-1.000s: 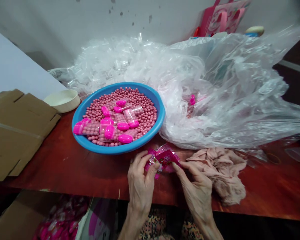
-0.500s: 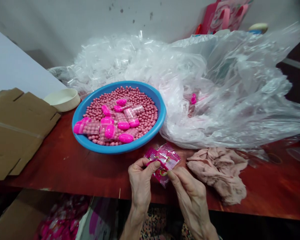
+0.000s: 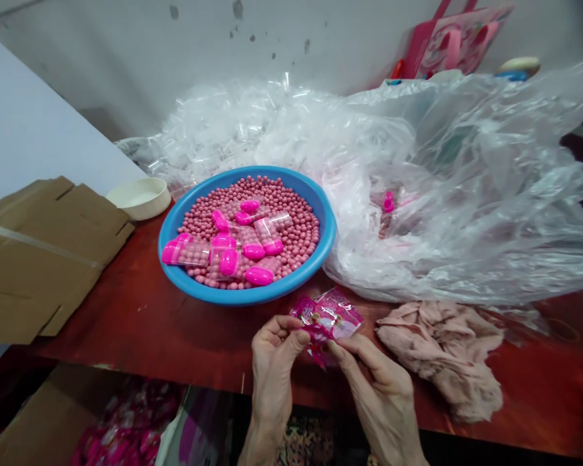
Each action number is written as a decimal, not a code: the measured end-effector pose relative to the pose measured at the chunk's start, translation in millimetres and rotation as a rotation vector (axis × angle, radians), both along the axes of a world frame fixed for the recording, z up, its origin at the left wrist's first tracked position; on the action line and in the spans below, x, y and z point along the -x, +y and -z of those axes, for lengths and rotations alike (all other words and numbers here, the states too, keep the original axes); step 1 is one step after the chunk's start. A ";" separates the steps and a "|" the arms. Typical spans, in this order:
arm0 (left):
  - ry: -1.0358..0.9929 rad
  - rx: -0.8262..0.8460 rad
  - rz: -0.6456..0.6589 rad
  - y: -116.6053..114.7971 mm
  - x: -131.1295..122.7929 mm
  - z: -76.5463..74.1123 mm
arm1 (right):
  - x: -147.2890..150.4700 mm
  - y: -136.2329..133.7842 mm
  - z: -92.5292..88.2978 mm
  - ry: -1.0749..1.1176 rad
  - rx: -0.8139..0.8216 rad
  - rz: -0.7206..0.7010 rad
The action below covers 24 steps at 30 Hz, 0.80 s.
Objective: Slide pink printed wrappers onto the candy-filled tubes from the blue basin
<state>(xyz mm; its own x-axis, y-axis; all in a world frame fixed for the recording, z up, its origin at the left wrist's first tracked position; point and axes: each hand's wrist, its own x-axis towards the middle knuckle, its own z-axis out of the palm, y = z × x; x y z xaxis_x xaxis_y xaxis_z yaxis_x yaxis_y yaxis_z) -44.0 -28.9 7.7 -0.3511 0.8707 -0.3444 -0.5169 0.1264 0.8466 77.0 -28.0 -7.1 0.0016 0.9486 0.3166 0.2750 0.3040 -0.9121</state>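
Pinching a glossy pink printed packet (image 3: 333, 317) right at the table's front edge, and honestly I can't tell if it's one packet or two overlapping. My left hand (image 3: 272, 369) is closed up narrow, thumb and curled fingers gripping the packet's lower left side. My right hand (image 3: 381, 401) has a narrow pinch on the packet from the other side, so the two hands are almost touching. The packet sits just in front of a round bright-blue plastic basin (image 3: 238, 298), which is loaded with small matte pink beads (image 3: 291, 220) and clear capsule-shaped tubes with hot-pink caps (image 3: 184, 251).

Just to the right of my right hand there's a crumpled dusty-pink cloth (image 3: 440, 356), and behind that a big heap of clear plastic bag (image 3: 466, 194) that touches the basin. On the left, a flattened brown cardboard box (image 3: 39, 259) lies beside a round cream dish (image 3: 138, 197). All of this is on a glossy red-brown tabletop (image 3: 126, 330). Down below the edge, there's an open cardboard box (image 3: 39, 414) with pink packets (image 3: 126, 433) in it.
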 end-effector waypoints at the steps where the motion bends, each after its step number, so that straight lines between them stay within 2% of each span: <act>1: -0.019 0.009 0.019 -1.2 1.4 -1.0 | 0.0 0.7 -0.3 -0.041 -0.050 -0.019; 6: -0.060 0.013 -0.012 -3.9 4.4 -2.0 | 5.0 1.0 -2.8 -0.174 -0.217 -0.073; 13: -0.046 0.007 -0.033 -7.0 13.9 0.2 | 6.2 0.1 -3.0 -0.201 -0.160 -0.101; 16: 0.171 -0.061 -0.002 -10.2 21.2 -0.4 | 4.3 1.0 -1.7 -0.216 -0.196 -0.120; 20: 0.551 -0.214 0.135 -11.1 29.8 -3.2 | 4.3 1.3 -2.2 -0.272 -0.258 -0.123; 22: 0.638 -0.241 0.200 -9.9 32.7 -4.3 | 4.3 1.7 -3.9 -0.307 -0.297 -0.113; 24: 0.639 -0.223 0.261 -8.3 34.1 -4.0 | 4.0 2.7 -5.5 -0.340 -0.335 -0.106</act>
